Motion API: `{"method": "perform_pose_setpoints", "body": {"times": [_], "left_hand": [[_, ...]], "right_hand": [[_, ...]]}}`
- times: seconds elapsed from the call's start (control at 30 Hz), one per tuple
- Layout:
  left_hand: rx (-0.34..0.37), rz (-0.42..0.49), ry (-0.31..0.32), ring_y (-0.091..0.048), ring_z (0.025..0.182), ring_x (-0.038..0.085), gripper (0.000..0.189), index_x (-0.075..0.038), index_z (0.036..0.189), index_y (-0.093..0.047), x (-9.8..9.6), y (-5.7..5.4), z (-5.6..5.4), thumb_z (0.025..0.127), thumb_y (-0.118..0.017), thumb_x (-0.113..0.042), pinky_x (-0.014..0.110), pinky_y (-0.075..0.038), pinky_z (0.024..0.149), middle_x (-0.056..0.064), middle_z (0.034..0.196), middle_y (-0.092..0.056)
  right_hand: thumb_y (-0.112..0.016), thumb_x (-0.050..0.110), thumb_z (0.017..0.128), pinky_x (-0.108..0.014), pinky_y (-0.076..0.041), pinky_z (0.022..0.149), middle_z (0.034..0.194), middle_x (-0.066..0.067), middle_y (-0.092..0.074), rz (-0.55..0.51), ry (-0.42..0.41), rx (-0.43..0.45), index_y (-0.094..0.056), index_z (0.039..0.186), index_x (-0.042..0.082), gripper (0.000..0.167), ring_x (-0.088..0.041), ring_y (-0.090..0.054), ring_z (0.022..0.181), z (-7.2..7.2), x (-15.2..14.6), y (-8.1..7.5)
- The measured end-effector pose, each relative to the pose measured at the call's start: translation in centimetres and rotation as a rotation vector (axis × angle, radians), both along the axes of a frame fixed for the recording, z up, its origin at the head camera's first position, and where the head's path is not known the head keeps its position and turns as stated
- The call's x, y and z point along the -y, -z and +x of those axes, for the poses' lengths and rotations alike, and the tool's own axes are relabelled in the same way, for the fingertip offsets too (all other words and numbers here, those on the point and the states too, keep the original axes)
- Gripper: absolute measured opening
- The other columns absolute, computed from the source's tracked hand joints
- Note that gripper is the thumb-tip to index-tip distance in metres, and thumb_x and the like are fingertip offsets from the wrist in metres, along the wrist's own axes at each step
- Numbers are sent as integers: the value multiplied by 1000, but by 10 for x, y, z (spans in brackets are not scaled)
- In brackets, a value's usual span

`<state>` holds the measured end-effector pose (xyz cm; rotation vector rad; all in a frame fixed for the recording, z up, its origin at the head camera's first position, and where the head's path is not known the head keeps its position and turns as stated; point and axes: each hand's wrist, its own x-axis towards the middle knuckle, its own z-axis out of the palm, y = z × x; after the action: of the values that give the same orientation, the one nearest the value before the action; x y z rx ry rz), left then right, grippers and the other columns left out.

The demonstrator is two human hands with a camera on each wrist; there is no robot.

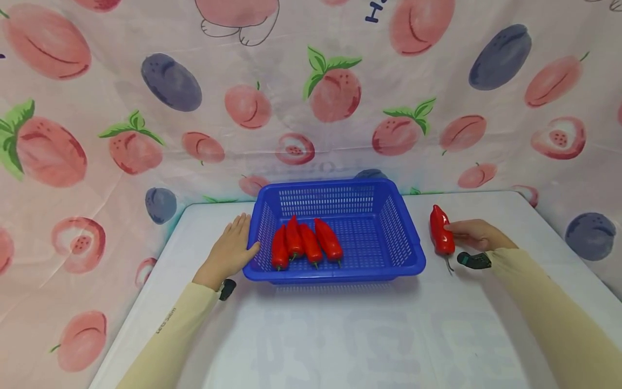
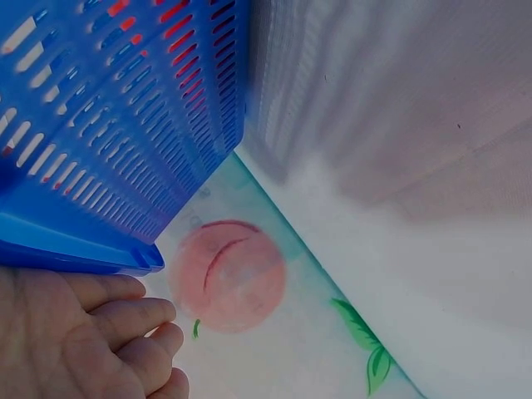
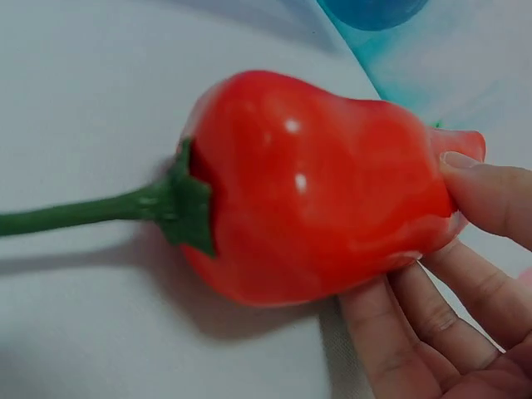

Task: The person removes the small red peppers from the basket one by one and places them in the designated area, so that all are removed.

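Note:
My right hand (image 1: 475, 233) holds a glossy red pepper (image 1: 441, 231) to the right of the basket, its thin stem pointing toward me. In the right wrist view the thumb lies on top of the pepper (image 3: 307, 191) near its tip, with the other fingers curled beneath. A blue plastic basket (image 1: 335, 274) stands at the middle of the table. Several red peppers (image 1: 310, 244) lie side by side in its left half. At the basket's left rim rests my left hand (image 1: 229, 249), fingers extended; the left wrist view shows its fingers just by the rim (image 2: 75, 256).
The white table (image 1: 335, 340) carries the basket toward its back edge. Behind and at both sides hangs a fruit-printed cloth (image 1: 194, 92). A dark wrist camera (image 1: 473, 260) sits below my right wrist, and another dark camera (image 1: 227, 289) below my left.

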<state>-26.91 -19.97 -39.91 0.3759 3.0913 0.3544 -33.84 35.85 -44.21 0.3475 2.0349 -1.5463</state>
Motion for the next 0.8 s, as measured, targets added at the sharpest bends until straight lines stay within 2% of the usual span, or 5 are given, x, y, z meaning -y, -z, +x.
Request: {"method": "perform_pose_setpoints", "body": {"times": [0.23, 0.47, 0.63, 0.7, 0.8], "left_hand": [[7, -11, -17, -11, 145, 40, 75, 9, 147, -12, 0, 0, 0, 93, -44, -33, 51, -10, 119, 25, 155, -15], [4, -11, -8, -12, 144, 40, 74, 10, 146, -13, 0, -1, -1, 94, -43, -33, 51, -11, 119, 26, 154, -16], [9, -6, -15, -12, 145, 40, 75, 9, 147, -13, -1, -1, -1, 93, -43, -34, 51, -10, 119, 25, 154, -16], [11, -4, -16, -12, 144, 40, 75, 9, 147, -13, -1, -1, -1, 93, -43, -34, 51, -10, 119, 25, 154, -16], [21, -3, -23, -11, 145, 40, 75, 8, 147, -13, -1, -1, -1, 93, -43, -34, 51, -10, 119, 25, 155, -16]], "right_hand": [[-56, 38, 92, -31, -51, 97, 153, -26, -14, 39, -1, 3, -9, 149, -3, 84, -37, -31, 134, -4, 3, 0], [-50, 35, 95, -43, -36, 111, 151, -30, -16, 145, -64, -37, -14, 147, -8, 76, -42, -27, 137, -9, 10, -1], [-53, 33, 94, -32, -50, 97, 149, -31, -21, 162, -63, -48, -19, 146, -8, 74, -39, -37, 129, -8, 12, -3], [-54, 31, 94, -29, -53, 92, 148, -31, -23, 163, -56, -47, -21, 145, -8, 72, -37, -40, 127, -8, 13, -2], [-55, 31, 93, -31, -52, 93, 148, -31, -23, 176, -49, -41, -22, 145, -7, 72, -39, -39, 127, -8, 15, -2]]}}
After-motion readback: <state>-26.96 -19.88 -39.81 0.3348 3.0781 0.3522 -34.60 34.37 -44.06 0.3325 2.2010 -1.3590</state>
